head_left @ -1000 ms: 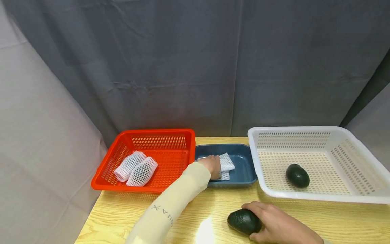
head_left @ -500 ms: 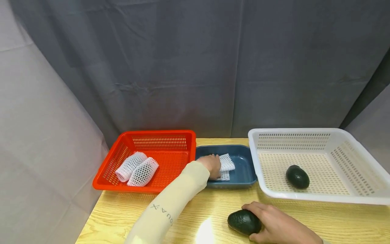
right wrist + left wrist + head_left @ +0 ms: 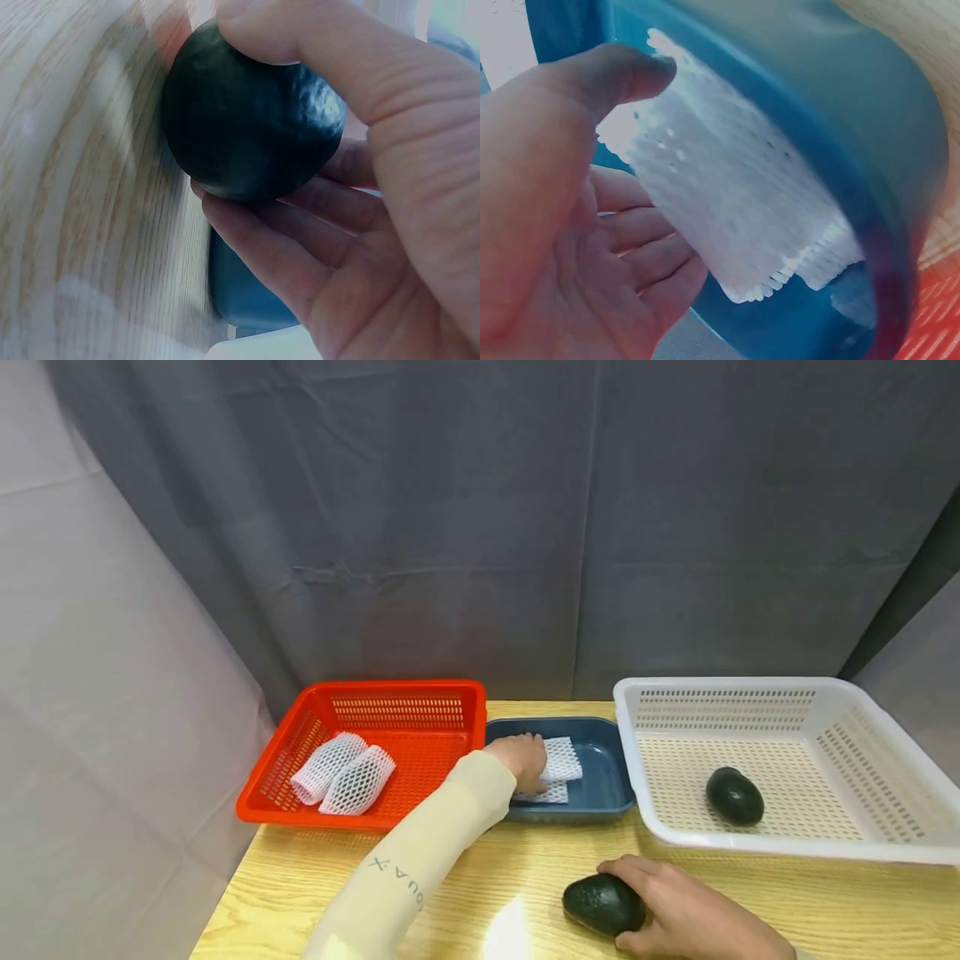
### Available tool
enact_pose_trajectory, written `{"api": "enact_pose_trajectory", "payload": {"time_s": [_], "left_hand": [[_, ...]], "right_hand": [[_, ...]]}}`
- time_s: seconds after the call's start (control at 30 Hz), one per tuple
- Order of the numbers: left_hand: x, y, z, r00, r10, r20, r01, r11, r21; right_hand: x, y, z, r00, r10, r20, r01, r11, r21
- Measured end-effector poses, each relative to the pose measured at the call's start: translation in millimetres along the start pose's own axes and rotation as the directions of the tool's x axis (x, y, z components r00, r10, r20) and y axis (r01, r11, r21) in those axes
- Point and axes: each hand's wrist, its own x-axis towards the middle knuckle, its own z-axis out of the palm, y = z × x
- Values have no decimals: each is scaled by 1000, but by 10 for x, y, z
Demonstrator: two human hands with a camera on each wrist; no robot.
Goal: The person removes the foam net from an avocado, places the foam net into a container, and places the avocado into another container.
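Note:
My left hand (image 3: 521,762) reaches into the dark blue bin (image 3: 603,785), over white foam net sleeves (image 3: 561,758) lying there in layers. In the left wrist view, its thumb extends over the upper foam net sleeve (image 3: 720,180), while the loosely straight fingers touch its edge, wide apart from the thumb. On the wooden table, my right hand (image 3: 686,910) grips a dark green avocado (image 3: 602,904) lying on its side. Seen from the right wrist, the thumb lies on one side of the avocado (image 3: 247,120) and the fingers on the other.
Left of the bin, a red basket (image 3: 442,768) holds two net-covered pieces (image 3: 358,781). A white basket (image 3: 795,777) on the right contains another avocado (image 3: 735,796). Behind everything hangs a grey curtain (image 3: 450,527).
My left hand has shifted slightly toward the back of the bin, leaving more of the lower net sleeve visible. The right hand and its avocado stay put. The head view has shifted slightly.

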Motion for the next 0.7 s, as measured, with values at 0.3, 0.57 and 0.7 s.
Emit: {"api": "enact_pose_trajectory", "payload": {"time_s": [0.3, 0.57, 0.7], "left_hand": [[-60, 25, -82, 1000, 4, -14, -4, 1000, -2], [-89, 12, -135, 999, 7, -39, -8, 1000, -3], [-113, -2, -201, 997, 16, -76, -16, 1000, 6]], "right_hand": [[13, -5, -11, 1000, 15, 19, -15, 999, 29], [15, -19, -25, 999, 11, 32, -13, 999, 49], [14, -20, -31, 999, 18, 43, -21, 998, 54]]}}
